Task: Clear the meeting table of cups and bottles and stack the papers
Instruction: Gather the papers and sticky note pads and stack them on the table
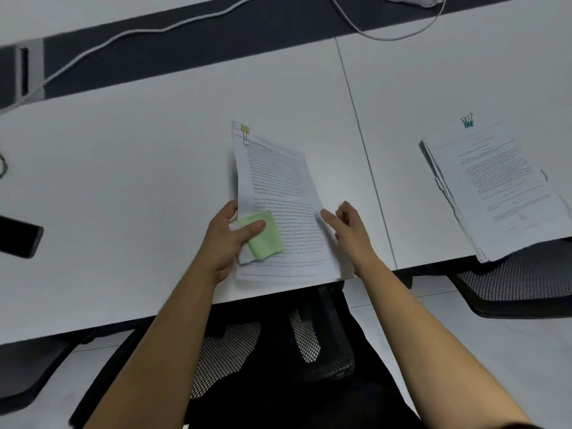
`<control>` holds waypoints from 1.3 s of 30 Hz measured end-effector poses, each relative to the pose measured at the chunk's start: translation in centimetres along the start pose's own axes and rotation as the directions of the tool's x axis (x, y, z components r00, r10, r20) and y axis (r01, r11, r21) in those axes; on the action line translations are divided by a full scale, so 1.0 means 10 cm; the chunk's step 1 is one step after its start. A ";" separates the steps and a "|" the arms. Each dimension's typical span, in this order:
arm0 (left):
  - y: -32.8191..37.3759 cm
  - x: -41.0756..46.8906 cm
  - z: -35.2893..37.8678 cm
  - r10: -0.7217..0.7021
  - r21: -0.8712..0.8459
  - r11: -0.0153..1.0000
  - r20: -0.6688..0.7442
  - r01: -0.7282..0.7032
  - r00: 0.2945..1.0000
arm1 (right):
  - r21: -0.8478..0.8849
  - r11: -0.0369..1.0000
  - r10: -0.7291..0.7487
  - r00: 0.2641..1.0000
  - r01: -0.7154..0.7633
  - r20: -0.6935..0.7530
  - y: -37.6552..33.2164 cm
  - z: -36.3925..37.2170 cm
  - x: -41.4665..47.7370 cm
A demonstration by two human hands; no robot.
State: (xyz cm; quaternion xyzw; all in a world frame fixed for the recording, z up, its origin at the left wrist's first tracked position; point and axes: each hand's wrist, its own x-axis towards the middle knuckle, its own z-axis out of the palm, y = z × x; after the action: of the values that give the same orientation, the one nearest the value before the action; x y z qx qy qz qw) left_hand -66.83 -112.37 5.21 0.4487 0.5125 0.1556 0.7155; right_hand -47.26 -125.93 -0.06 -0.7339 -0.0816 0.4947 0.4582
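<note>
A printed paper bundle with a yellow binder clip at its top left corner lies near the front edge of the white table. My left hand grips its lower left edge, thumb pressing a green sticky note against the page. My right hand sits at the bundle's right edge, index finger on the paper, other fingers loosely curled and apart. A second paper stack with a teal binder clip lies at the right, overhanging the table edge.
A dark phone lies at the left edge. A white cable runs along the dark centre strip at the back. Mesh office chairs stand below the table's front edge, another chair at the right.
</note>
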 end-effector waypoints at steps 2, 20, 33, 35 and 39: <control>0.18 -0.10 -0.01 0.024 -0.062 0.998 0.042 -0.021 0.999 | 0.255 0.942 0.171 0.964 -0.220 0.202 -0.15 0.03 -0.04; 0.14 -0.46 -0.63 0.190 0.434 0.899 -0.267 -0.059 0.945 | -0.304 0.864 -0.488 0.813 0.400 -0.316 -0.67 0.09 -1.00; 0.40 -1.29 0.78 0.226 0.105 0.959 0.278 -0.264 0.934 | 0.016 0.886 -0.196 0.406 0.463 -0.893 0.38 -0.78 -3.17; 0.41 -1.57 1.14 0.257 0.116 0.940 0.378 -0.321 0.889 | 0.026 0.856 -0.158 0.310 0.516 -0.937 0.52 -0.96 -3.55; 0.32 -2.11 1.82 0.324 0.112 0.891 0.519 -0.439 0.791 | 0.069 0.780 -0.044 0.164 0.621 -0.985 0.89 -1.35 -4.11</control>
State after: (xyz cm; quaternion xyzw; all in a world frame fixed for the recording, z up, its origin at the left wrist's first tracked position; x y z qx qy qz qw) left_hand -59.11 -133.78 21.61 0.6464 0.2278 0.1201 0.7182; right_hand -59.85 -162.57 21.23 -0.7026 0.1674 -0.1707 0.6702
